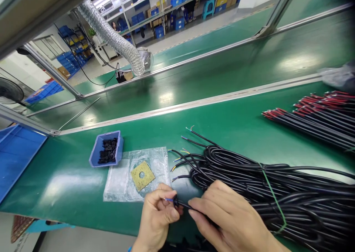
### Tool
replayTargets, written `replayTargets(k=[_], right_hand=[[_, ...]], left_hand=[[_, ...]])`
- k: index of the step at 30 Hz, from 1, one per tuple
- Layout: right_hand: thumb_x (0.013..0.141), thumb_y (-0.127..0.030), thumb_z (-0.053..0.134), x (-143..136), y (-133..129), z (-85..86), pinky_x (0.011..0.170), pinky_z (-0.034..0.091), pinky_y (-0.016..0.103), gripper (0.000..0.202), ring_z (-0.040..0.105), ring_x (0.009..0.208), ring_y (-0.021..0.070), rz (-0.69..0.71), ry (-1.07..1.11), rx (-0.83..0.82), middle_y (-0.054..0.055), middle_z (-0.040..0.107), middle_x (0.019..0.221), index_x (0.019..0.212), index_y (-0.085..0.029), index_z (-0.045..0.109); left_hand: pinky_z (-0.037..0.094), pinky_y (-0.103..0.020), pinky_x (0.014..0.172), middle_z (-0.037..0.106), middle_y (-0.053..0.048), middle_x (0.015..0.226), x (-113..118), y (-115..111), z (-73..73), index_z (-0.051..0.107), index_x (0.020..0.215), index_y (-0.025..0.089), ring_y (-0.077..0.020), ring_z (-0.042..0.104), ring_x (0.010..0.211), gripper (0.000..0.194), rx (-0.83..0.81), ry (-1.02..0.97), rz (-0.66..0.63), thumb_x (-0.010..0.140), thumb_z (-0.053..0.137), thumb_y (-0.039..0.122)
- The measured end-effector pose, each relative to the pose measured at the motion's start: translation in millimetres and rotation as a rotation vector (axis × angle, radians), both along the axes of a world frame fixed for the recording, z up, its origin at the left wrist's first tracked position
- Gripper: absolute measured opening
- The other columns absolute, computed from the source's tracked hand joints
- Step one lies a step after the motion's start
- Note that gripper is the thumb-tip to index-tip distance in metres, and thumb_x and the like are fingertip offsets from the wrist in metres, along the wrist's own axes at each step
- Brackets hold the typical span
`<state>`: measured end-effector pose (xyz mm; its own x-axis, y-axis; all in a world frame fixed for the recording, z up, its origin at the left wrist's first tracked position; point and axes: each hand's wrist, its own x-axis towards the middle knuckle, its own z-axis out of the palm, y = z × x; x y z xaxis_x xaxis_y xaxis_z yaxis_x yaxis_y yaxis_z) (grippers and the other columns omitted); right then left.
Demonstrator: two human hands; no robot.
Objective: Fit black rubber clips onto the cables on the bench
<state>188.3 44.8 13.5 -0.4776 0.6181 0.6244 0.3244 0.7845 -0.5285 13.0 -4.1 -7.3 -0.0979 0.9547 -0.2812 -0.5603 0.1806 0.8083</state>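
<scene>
My left hand (158, 215) pinches a small black part (175, 201) at the bottom centre. Thin wire ends, one of them blue, stick out of it on the left, between my fingers. From its right side runs a black cable (183, 204), which my right hand (222, 215) grips between thumb and fingers. Behind and to the right of my hands lies a large bundle of coiled black cables (238, 170) with coloured wire ends. A yellow square pad (142, 175) with a centre hole rests on a clear plastic bag (118, 185).
A blue bin (119, 148) of small black parts stands at the left. Black cables with red ends (310, 122) lie at the right. A metal frame rail (194, 60) and a silver duct (116, 37) cross the back. People sit in the distance.
</scene>
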Motion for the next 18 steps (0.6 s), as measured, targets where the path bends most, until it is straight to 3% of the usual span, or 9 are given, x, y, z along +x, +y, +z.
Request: replayTargets(k=[5, 9, 13, 18], right_hand=[[0.093, -0.010, 0.047, -1.2, -0.8, -1.2, 0.061, 0.033, 0.031, 0.018, 0.046, 0.059, 0.0129, 0.041, -0.059, -0.006, -0.002, 0.056, 0.066, 0.087, -0.018, 0.061], [0.094, -0.011, 0.043, 0.8, -2.2, 1.9, 0.062, 0.036, 0.031, 0.022, 0.046, 0.059, 0.0131, 0.061, -0.132, -0.059, -0.002, 0.055, 0.066, 0.082, -0.019, 0.059], [0.093, -0.009, 0.041, 1.2, -3.7, -0.3, 0.064, 0.037, 0.031, 0.026, 0.047, 0.057, 0.0129, 0.063, -0.205, -0.060, -0.002, 0.054, 0.064, 0.075, -0.020, 0.057], [0.088, -0.003, 0.038, 1.9, -4.3, -7.4, 0.065, 0.036, 0.030, 0.028, 0.047, 0.056, 0.0125, 0.127, -0.255, -0.096, -0.002, 0.055, 0.065, 0.073, -0.021, 0.054]], left_hand=[[0.048, -0.017, 0.049, 0.061, 0.000, 0.080, -2.0, -3.8, -10.4, 0.081, 0.078, 0.027, -0.0075, 0.061, 0.054, 0.026, -0.015, -0.031, -0.026, 0.056, 0.092, 0.036], [0.045, -0.015, 0.051, 0.064, 0.000, 0.076, 1.9, -7.4, -15.5, 0.081, 0.074, 0.029, -0.0059, 0.056, 0.057, 0.026, 0.071, 0.174, -0.007, 0.052, 0.095, 0.025], [0.044, -0.015, 0.053, 0.067, -0.001, 0.071, 6.0, -6.6, -14.5, 0.082, 0.075, 0.030, -0.0086, 0.058, 0.060, 0.029, 0.133, 0.346, 0.013, 0.049, 0.095, 0.025], [0.047, -0.017, 0.054, 0.068, -0.002, 0.069, 8.1, -4.3, -11.1, 0.082, 0.076, 0.031, -0.0101, 0.060, 0.060, 0.029, 0.149, 0.424, -0.030, 0.052, 0.095, 0.024]])
